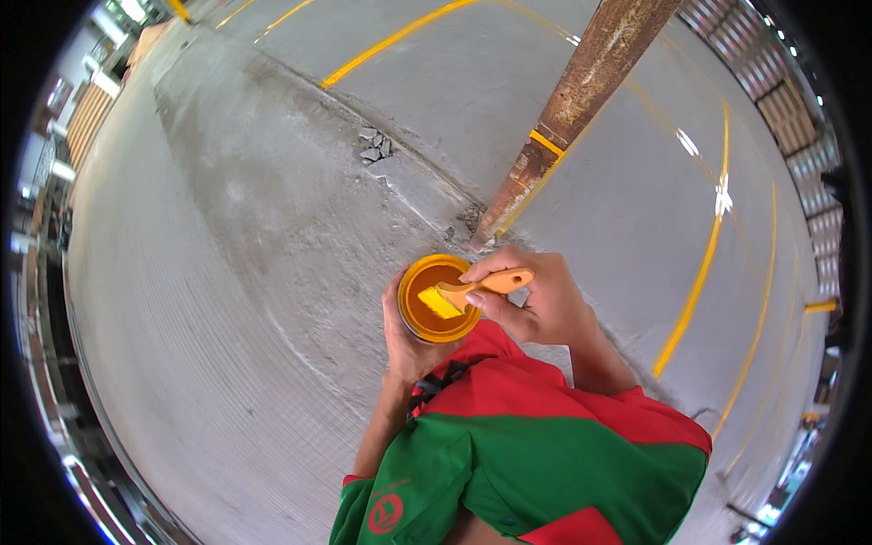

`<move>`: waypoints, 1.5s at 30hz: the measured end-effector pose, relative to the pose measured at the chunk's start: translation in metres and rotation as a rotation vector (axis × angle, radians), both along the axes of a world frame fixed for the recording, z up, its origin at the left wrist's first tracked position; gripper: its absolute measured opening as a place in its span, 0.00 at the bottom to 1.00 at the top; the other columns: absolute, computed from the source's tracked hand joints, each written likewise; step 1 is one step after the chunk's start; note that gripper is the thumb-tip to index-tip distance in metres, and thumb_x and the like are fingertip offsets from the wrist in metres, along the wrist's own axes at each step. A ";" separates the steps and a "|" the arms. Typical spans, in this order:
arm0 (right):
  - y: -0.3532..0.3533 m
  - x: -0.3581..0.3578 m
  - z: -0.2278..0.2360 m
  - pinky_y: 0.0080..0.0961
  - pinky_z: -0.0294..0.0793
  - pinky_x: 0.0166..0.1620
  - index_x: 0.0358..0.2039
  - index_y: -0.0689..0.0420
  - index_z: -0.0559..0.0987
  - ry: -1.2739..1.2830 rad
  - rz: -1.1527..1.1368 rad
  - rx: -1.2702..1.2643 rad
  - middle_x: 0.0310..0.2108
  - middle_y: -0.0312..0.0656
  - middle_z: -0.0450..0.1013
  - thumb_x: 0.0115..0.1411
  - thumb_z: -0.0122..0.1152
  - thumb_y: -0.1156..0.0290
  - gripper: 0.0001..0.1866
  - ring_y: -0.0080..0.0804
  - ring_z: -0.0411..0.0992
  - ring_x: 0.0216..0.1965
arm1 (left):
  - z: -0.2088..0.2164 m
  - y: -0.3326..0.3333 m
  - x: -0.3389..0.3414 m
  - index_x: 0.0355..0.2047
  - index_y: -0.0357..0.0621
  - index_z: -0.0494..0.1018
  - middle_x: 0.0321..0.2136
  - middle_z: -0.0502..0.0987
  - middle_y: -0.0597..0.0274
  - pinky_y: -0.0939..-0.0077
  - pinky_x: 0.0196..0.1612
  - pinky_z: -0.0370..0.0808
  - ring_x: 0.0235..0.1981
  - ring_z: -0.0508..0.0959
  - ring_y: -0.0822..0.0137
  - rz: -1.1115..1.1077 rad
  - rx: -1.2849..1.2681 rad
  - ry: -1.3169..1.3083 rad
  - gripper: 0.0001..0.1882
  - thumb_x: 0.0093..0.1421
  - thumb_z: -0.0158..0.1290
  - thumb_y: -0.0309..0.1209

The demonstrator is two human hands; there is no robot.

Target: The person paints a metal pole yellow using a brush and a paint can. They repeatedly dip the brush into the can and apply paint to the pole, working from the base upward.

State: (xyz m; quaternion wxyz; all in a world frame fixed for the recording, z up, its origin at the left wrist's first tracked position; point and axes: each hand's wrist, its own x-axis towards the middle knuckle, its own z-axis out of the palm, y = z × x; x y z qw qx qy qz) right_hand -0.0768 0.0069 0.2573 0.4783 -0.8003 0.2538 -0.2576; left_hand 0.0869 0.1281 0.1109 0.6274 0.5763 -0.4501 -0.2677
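My left hand (406, 336) is wrapped round the side of a round paint can (407, 315), which has no lid on and yellow-orange paint inside and on its rim. Pinched between the thumb and fingers of my right hand (538, 295) is a paintbrush (495, 282) with a wooden handle that has a hole at its end. The yellow-coated bristles point down to the left, over the can's opening. Whether they touch the paint I cannot tell. Part of the can's outer wall is hidden by my left hand.
A rusty steel column (581, 82) with a yellow band rises from the floor just beyond the can. Broken concrete pieces (373, 145) lie along a rough floor seam. Yellow lines (699, 282) mark the grey floor at right, and stacked crates (786, 118) stand at the far right.
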 end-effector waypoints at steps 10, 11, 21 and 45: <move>-0.056 0.073 0.008 0.23 0.80 0.38 0.39 0.60 0.77 -0.227 -0.442 0.124 0.35 0.41 0.83 0.59 0.70 0.78 0.10 0.24 0.81 0.35 | 0.019 -0.107 0.129 0.70 0.39 0.47 0.62 0.68 0.49 0.58 0.68 0.67 0.64 0.71 0.56 -0.305 0.032 -0.217 0.64 0.40 0.78 0.27; -0.056 0.074 0.011 0.23 0.80 0.39 0.39 0.61 0.77 -0.221 -0.525 0.138 0.36 0.42 0.83 0.59 0.70 0.79 0.10 0.24 0.81 0.36 | 0.018 -0.122 0.137 0.70 0.39 0.47 0.62 0.68 0.49 0.58 0.68 0.66 0.64 0.71 0.56 -0.335 0.009 -0.217 0.64 0.40 0.78 0.28; -0.050 0.149 0.009 0.22 0.79 0.36 0.38 0.59 0.77 0.076 -1.098 -0.153 0.32 0.42 0.83 0.61 0.69 0.76 0.09 0.26 0.82 0.30 | 0.003 -0.224 0.183 0.70 0.39 0.47 0.63 0.66 0.49 0.57 0.68 0.67 0.65 0.70 0.55 -0.794 -0.093 -0.077 0.63 0.39 0.78 0.26; 0.001 0.285 0.019 0.45 0.77 0.34 0.38 0.60 0.75 0.194 -1.650 -0.075 0.28 0.50 0.78 0.62 0.65 0.66 0.12 0.54 0.78 0.29 | 0.015 -0.278 0.224 0.70 0.41 0.50 0.62 0.66 0.52 0.59 0.66 0.69 0.62 0.70 0.57 -1.620 -0.070 0.120 0.60 0.40 0.75 0.23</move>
